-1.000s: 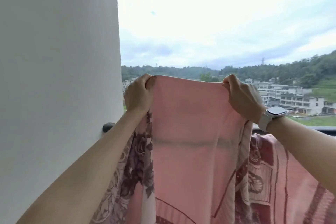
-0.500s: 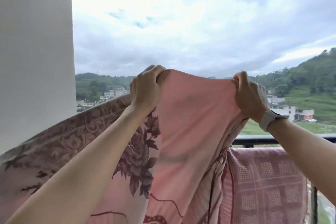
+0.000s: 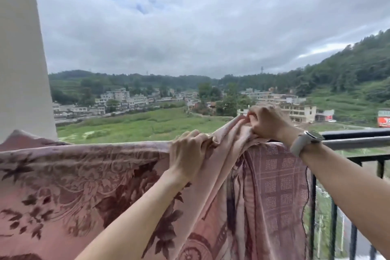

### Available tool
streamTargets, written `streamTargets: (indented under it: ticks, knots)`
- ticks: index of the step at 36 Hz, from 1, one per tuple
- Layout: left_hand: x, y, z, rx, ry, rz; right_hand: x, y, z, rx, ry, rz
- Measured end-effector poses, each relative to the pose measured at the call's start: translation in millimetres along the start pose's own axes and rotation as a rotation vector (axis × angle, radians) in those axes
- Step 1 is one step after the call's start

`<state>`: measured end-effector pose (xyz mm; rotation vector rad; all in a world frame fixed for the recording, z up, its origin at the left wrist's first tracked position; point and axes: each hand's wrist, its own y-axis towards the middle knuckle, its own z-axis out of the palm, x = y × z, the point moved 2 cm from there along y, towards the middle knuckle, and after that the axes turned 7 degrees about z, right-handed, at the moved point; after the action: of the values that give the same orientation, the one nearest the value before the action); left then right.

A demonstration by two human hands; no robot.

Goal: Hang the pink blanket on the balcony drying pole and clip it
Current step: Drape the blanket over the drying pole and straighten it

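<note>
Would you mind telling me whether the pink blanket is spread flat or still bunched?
Partly bunched: the pink blanket lies spread leftward, but gathers in folds where the left hand and right hand grip it.

Two bare forearms and hands belong to the person wearing the camera. Neither arm shows a sleeve. The left hand [image 3: 186,154] has no rings or jewellery that can be seen. Just behind the right hand [image 3: 268,123], a smartwatch [image 3: 307,140] circles the wrist. The watch has a pale grey-white band and a rounded rectangular case with a dark, glossy screen. Fingernails look short and unpainted.
</note>
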<state>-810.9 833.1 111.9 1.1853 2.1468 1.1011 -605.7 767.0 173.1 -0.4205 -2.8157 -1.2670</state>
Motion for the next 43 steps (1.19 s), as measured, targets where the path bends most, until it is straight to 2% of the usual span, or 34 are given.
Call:
streamTargets:
  ticks: [3, 7, 10, 14, 18, 22, 25, 28, 30, 32, 34, 37, 43]
  knots:
    - [5.0, -9.4, -14.4, -0.033, 0.005, 0.023, 32.4, -11.4, 0.2, -0.086, 0.007, -0.065]
    - [20.8, -24.9, -35.3, 0.042, -0.088, 0.048, 82.0, -23.4, -0.5, -0.235, 0.009, -0.161]
    - [37.7, -41.0, -52.7, 0.083, -0.153, 0.092, 123.9, -28.6, 6.1, -0.244, 0.027, -0.262]
    - [64.1, -67.0, -78.9, 0.041, -0.233, 0.06, 182.7, -33.2, 20.1, -0.12, 0.211, -0.297]
    - [119.9, -105.1, -116.6, -0.152, -0.071, 0.066, 243.1, -43.5, 37.8, 0.023, 0.262, -0.339]
    - [208.1, -144.7, -170.2, -0.269, 0.089, -0.139, 312.0, -49.5, 55.9, 0.096, 0.251, -0.384]
    - [275.0, -166.1, -209.8, -0.245, 0.194, -0.296, 369.6, -45.0, 70.1, 0.181, 0.27, -0.349]
    - [335.0, -188.4, -238.6, -0.149, 0.261, -0.42, 419.4, -36.8, 84.7, 0.279, 0.291, -0.307]
    - [365.5, -204.0, -247.0, -0.074, 0.203, -0.472, 445.2, -32.1, 93.2, 0.336, 0.298, -0.296]
    - [387.0, -217.1, -250.9, -0.068, 0.117, -0.465, 465.5, -29.6, 100.7, 0.354, 0.306, -0.299]
    - [399.6, -226.1, -253.3, -0.134, 0.096, -0.386, 480.0, -30.9, 105.2, 0.299, 0.329, -0.31]
    - [407.3, -229.7, -260.9, -0.252, 0.106, -0.286, 489.3, -39.3, 107.6, 0.123, 0.325, -0.372]
    - [399.0, -236.7, -270.1, -0.298, 0.041, -0.177, 483.2, -59.4, 107.7, -0.111, 0.402, -0.428]
